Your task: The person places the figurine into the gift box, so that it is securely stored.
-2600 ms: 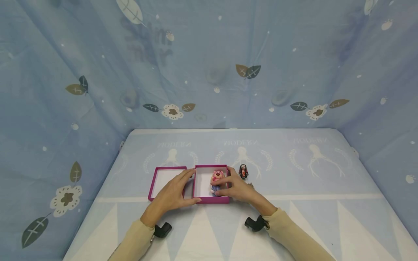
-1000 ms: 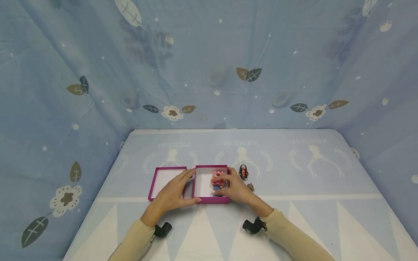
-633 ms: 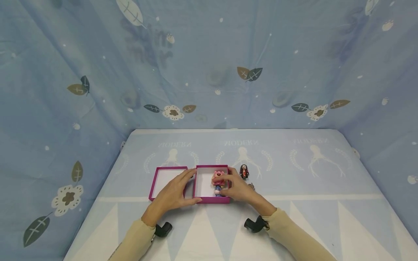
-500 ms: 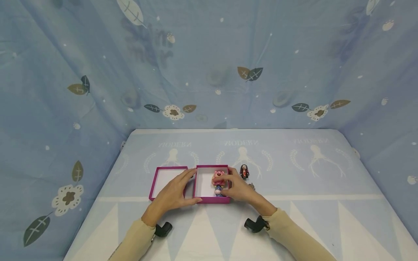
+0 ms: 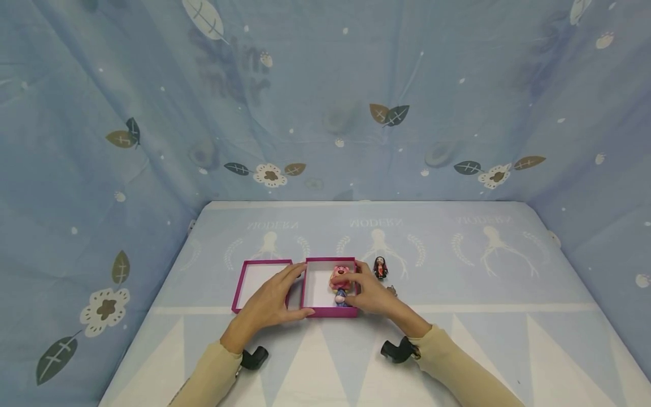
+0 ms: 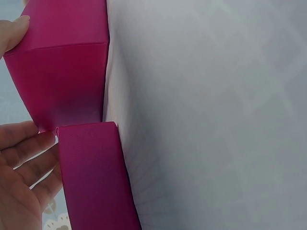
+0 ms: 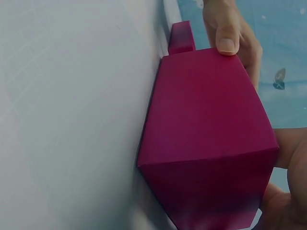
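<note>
In the head view a magenta box (image 5: 330, 312) with a white inside stands on the table. My left hand (image 5: 274, 297) spans its left side and steadies it: the thumb (image 6: 14, 33) lies at the front wall, while the other fingers (image 6: 29, 143) reach toward the far left corner. Over the right wall bends my right hand (image 5: 368, 288), index finger across a pink bear figurine (image 5: 339, 272) and thumb against a small blue figurine (image 5: 340, 298), with a gap between those fingers. Both figurines lie inside the box, at its right side.
A matching shallow lid (image 5: 252, 262), white inside, lies at the left of the box, partly behind the left hand. Right of the box are a long-haired figurine (image 5: 380, 268) in red and black and a small grey-brown item (image 5: 391, 290). Patterned cloth (image 5: 330, 113) hangs around the table.
The right index finger has risen onto the pink bear figurine and the thumb has moved right. The blue figurine has shifted slightly right, under the bear. The left hand and box stay put.
</note>
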### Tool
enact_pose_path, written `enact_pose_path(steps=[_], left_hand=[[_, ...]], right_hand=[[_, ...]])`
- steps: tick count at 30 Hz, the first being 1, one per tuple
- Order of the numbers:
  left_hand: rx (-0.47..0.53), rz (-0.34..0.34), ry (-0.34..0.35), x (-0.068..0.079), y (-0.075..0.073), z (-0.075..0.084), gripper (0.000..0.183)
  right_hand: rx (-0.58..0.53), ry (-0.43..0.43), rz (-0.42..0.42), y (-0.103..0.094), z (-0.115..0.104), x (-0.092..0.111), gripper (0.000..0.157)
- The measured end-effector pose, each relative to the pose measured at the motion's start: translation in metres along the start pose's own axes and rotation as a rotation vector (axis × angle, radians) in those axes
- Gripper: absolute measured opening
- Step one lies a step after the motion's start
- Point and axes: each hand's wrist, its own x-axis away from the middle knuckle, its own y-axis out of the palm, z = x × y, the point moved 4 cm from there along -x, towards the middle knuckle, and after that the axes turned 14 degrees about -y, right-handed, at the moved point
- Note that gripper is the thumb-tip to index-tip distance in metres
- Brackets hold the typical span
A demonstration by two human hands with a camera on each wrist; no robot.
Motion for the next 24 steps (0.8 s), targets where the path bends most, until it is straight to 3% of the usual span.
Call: enact_pose_path(steps=[7,16,20,24], left_hand=[[0.004,0.011,0.014,0.0,0.001,0.0,0.099],[0.003,0.017,0.021,0.0,0.002,0.0,0.098],[0.011,0.013,0.015,0.001,0.001,0.0,0.099],[0.015,0.011,0.016,0.001,0.0,0.0,0.1]], right_hand=[[0.007,-0.047,0.002,0.002,0.001,0.001,0.04],[-0.026,-0.011,0.012,-0.001,0.004,0.004,0.041],[-0.066,-0.025,0.021,-0.017,-0.001,0.007,0.045],[-0.093,-0.032,0.058,-0.048,-0.007,0.015,0.05]])
